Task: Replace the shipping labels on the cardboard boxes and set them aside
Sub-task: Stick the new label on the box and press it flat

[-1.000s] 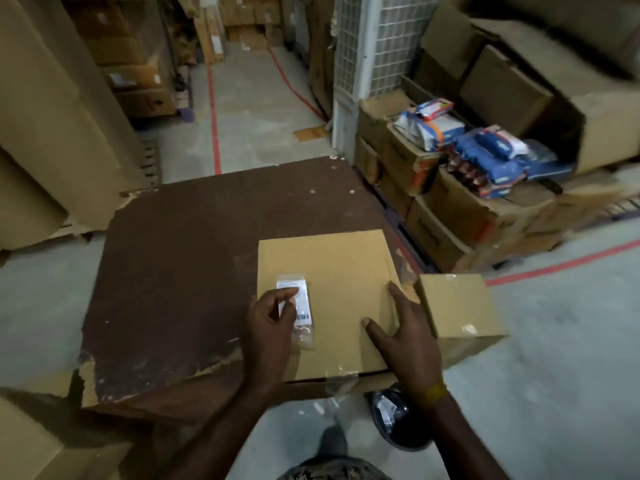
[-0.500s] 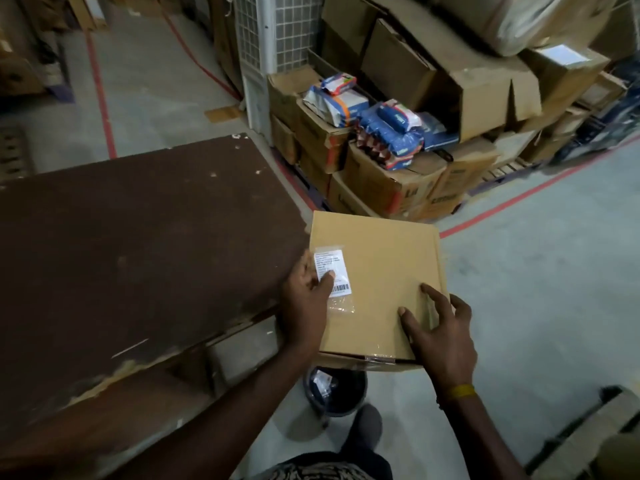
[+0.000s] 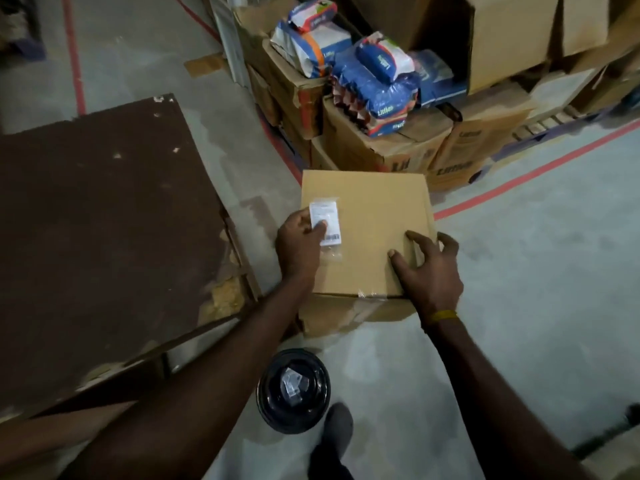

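Observation:
A tan cardboard box [image 3: 367, 209] is off the table, over the floor to its right, held flat between both hands. A white barcode label [image 3: 329, 211] under clear tape sits on its top near the left edge. My left hand [image 3: 299, 244] grips the box's left side with the thumb pressed on the label. My right hand [image 3: 426, 268] clasps the near right corner, fingers curled over the right edge. Directly below it shows the front of a second cardboard box [image 3: 332, 317]; I cannot tell whether the two touch.
The dark brown worn table [image 3: 104, 202] lies to the left. A black bin [image 3: 294, 389] with a plastic scrap stands on the floor near my foot. Stacked cartons [image 3: 398, 147] with blue packets [image 3: 381, 81] crowd the back right. Red floor lines [image 3: 519, 178] cross the grey concrete.
Both hands have carried the box off the table's right edge and further right, over the second box on the floor. The view has swung right with it.

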Demonstrator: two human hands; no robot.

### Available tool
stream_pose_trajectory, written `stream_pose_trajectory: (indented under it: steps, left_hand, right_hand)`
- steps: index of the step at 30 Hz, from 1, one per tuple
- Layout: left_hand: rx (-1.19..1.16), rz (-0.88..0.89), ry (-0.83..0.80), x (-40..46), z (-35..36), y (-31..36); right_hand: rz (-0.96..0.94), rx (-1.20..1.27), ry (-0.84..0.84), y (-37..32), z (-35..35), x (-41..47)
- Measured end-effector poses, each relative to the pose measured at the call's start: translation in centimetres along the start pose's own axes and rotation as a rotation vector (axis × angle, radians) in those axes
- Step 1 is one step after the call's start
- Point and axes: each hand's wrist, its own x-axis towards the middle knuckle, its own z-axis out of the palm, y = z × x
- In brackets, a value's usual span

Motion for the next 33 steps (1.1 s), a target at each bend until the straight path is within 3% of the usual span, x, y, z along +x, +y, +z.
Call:
stream_pose_trajectory:
  steps: [3, 8, 11, 14, 16, 19, 21, 23, 24, 26, 33]
  left_hand:
    - [-0.057, -0.122, 0.02, 5.0, 2.2, -3.8]
    - [-0.064, -0.229, -0.019, 8.2, 2.6, -10.8]
    - [-0.177, -0.212, 0.121, 5.9, 1.3, -12.0]
    - [-0.241, -0.143, 0.265, 0.9, -1.1, -12.5]
    - [-0.253, -0.156, 0.288, -3.3, -3.2, -15.2]
    - [-0.211, -0.245, 0.218, -9.5, -5.3, -23.2]
    - [-0.108, -0.33, 0.181, -12.7, -6.2, -29.7]
    - [-0.01, -0.414, 0.169, -15.2, -6.8, -35.8]
    - [0.024, -0.444, 0.163, -16.1, -7.0, -38.7]
    - [0.093, -0.468, 0.135, -17.1, -7.4, -44.0]
    - [0.179, -0.532, 0.038, -12.7, -5.9, -58.2]
  right_hand:
    - [-0.022, -0.051, -0.037, 1.6, 4.1, 4.4]
    - [-0.063, -0.106, -0.241, 5.7, 11.0, 5.9]
    - [-0.153, -0.069, -0.077, 6.8, 11.9, 4.7]
    - [-0.303, 0.175, 0.28, 6.9, 10.8, 0.6]
    - [-0.382, 0.352, 0.314, 6.5, 11.3, -4.9]
    - [-0.158, 0.555, -0.166, 7.1, 16.0, -14.4]
    - [0.221, 0.64, -0.607, 9.0, 21.1, -20.0]
    - [0.578, 0.669, -0.84, 11.1, 25.7, -24.2]
    - [0.718, 0.703, -0.869, 12.3, 27.7, -25.7]
    - [0.814, 0.709, -0.862, 14.5, 31.2, -27.7]
    - [0.615, 0.323, -0.856, 21.4, 44.2, -28.0]
